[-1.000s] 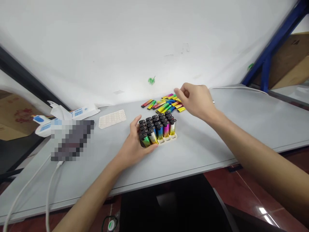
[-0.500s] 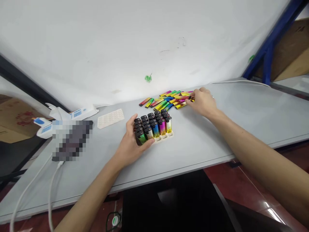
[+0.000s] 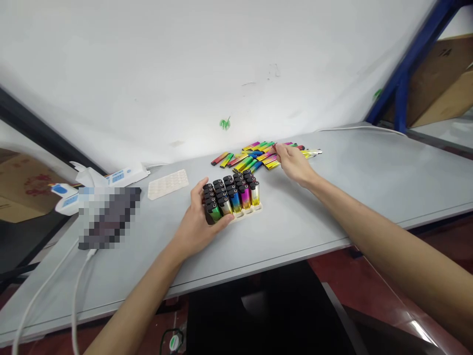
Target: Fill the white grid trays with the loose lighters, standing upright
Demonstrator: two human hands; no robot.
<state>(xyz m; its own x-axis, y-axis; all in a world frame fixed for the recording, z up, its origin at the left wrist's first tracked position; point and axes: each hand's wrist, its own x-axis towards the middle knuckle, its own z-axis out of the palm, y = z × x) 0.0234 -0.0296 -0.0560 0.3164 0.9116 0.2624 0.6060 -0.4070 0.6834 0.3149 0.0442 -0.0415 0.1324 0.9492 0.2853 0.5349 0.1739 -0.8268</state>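
Note:
Several upright lighters (image 3: 235, 197) with black tops and shiny coloured bodies stand in rows in a pale slotted tray (image 3: 251, 211). My left hand (image 3: 197, 222) is curled round the tray's left side, thumb along the front edge and fingers behind. The front row has bare slots at its right. Behind the tray lies a loose pile of metallic lighters (image 3: 242, 164), flat and at mixed angles. My right hand (image 3: 295, 163) reaches into the pile's right part, fingertips pinched at a reddish lighter (image 3: 272, 148); the fingers partly hide it.
An empty-slotted pale tray (image 3: 168, 184) lies flat at the left. Beyond it are a white power strip (image 3: 127, 174), a blurred dark device (image 3: 111, 217) and white cables (image 3: 75, 296). A white wall (image 3: 166, 74) closes the back; a blue post (image 3: 401, 98) stands at the right.
My right hand has shifted left across the pile, uncovering gold and silver lighters on its right. My left hand keeps its place round the tray. The view has shifted slightly.

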